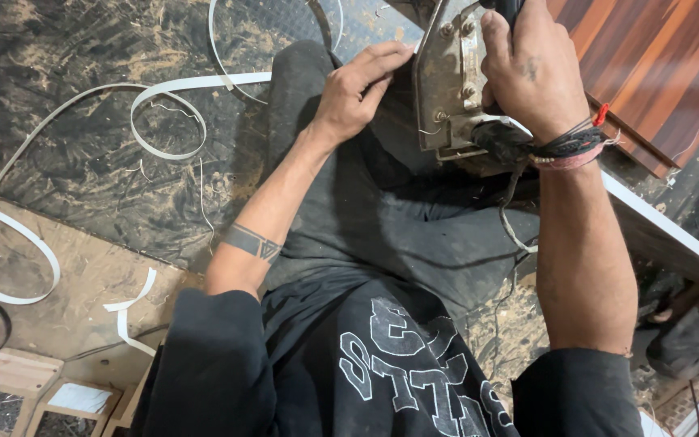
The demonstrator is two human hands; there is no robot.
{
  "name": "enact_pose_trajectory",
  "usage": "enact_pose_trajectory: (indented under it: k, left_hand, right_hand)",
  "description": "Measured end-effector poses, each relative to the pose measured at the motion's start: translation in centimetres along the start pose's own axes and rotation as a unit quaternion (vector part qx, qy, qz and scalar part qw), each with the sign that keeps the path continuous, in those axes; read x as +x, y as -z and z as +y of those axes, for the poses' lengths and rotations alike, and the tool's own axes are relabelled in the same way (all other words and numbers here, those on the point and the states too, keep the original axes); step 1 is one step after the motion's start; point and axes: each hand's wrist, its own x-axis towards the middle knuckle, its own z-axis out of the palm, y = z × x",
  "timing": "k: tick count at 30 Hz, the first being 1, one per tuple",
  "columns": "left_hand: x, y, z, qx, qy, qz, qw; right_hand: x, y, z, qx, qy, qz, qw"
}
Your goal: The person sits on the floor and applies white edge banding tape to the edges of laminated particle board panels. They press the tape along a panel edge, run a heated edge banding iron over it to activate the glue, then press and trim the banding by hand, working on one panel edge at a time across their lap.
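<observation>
Head | right hand (pixel 531 69) grip closed on power tool (pixel 451 81) | left hand (pixel 357 89) grip loose, fingertips touching tool's metal base

The left hand (pixel 360 93) and right hand (pixel 531 69) crowd close around the metal-based power tool (pixel 446 81) at the far centre, with only a narrow gap between them. On the far right the striped laminate board (pixel 657 73) and its white edge (pixel 665 231) block that side. The tool's cord (pixel 511 206) hangs just beneath the right wrist, across the near path. The person's raised knee (pixel 309 73) fills the space below the left hand. To the left the sawdust-covered floor (pixel 82 154) lies open, crossed by loose white edge-banding strips (pixel 163 121). Small wooden boxes (pixel 18 392) stand at the near left corner.
</observation>
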Motion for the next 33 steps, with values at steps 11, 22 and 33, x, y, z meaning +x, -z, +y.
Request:
enact_pose_trajectory:
  k: [11, 22, 33]
  left_hand:
    - [0.9, 0.3, 1.1, 0.04, -0.018, -0.002, 0.999]
    - [5.5, 3.3, 1.0, 0.048, -0.063, -0.12, 0.99]
    - [7.7, 4.0, 2.0, 0.16, -0.119, -0.19, 0.961]
  right_hand:
    - [0.4, -0.4, 1.8, -0.066, 0.034, 0.029, 0.997]
    - [-3.0, 0.6, 6.4, -0.071, -0.005, 0.045, 0.996]
    - [-12.4, 5.3, 13.9, 0.011, -0.224, 0.062, 0.972]
